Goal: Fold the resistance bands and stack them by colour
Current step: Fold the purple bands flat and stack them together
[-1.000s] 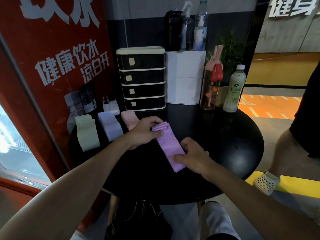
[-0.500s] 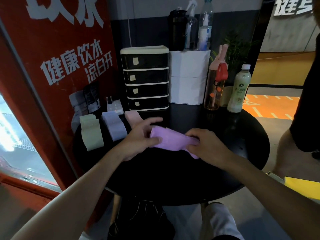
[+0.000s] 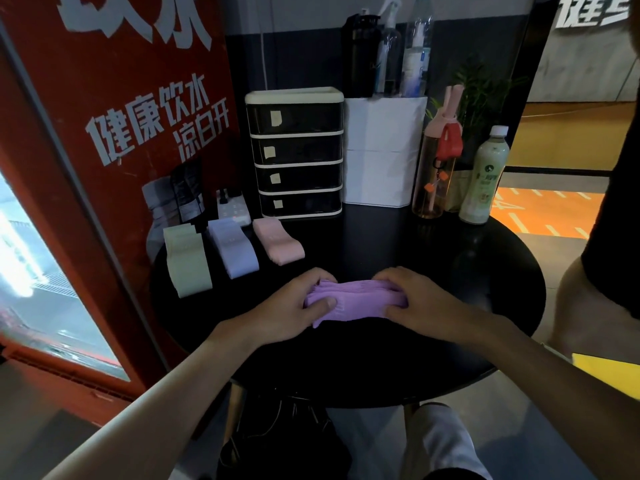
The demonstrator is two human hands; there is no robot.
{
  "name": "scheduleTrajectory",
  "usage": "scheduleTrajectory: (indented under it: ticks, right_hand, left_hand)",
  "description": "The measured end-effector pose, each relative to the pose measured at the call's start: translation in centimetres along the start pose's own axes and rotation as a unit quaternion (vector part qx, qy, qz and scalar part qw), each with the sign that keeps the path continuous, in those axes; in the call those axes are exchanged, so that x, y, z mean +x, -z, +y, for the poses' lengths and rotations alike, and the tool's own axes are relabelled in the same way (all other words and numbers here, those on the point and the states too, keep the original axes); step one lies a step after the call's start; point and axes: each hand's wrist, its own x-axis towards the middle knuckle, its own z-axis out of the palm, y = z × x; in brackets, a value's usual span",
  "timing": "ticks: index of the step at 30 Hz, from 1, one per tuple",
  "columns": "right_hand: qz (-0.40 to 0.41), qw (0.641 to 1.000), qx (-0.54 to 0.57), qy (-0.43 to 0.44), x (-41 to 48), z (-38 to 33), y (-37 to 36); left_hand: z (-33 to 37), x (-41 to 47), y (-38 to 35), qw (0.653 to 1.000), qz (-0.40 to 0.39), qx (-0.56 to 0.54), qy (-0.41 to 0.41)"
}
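Fingers (image 3: 323,304) of left hand (image 3: 287,308) + right hand (image 3: 424,303) curled, pinching opp ends of folded purple band (image 3: 356,304), mid worktop (image 3: 381,362). Risk: layers look loose, could fan out on release; stack won't sit flat.

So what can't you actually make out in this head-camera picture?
Head view throughout.
Purple bands: both ends lie under the left hand and right hand, so the layer count is unclear.
Drawers: dark fronts hide the contents; their paper labels are too small to read.
Bottles behind the white box: the box hides their lower parts.
Second person at right: cut off by the frame edge.
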Motion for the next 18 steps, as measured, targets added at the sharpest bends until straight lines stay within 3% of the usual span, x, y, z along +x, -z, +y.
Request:
scheduleTrajectory:
  ticks: [2,10,18]
  right_hand:
    - [-0.017,1.000,-0.012,-0.009,-0.17,0.13,-0.13]
    - [0.038,0.999,0.028,0.011,0.07,0.64,-0.29]
    - [-0.005,1.000,-0.015,-0.008,-0.06,0.93,-0.41]
  left_hand:
    - [-0.24,-0.20,-0.15,1.000,0.005,0.015,0.001]
    - [-0.73,-0.35,0.44,0.998,0.029,0.049,-0.011]
    - [-0.98,-0.83,0.38,0.997,0.010,0.077,-0.015]
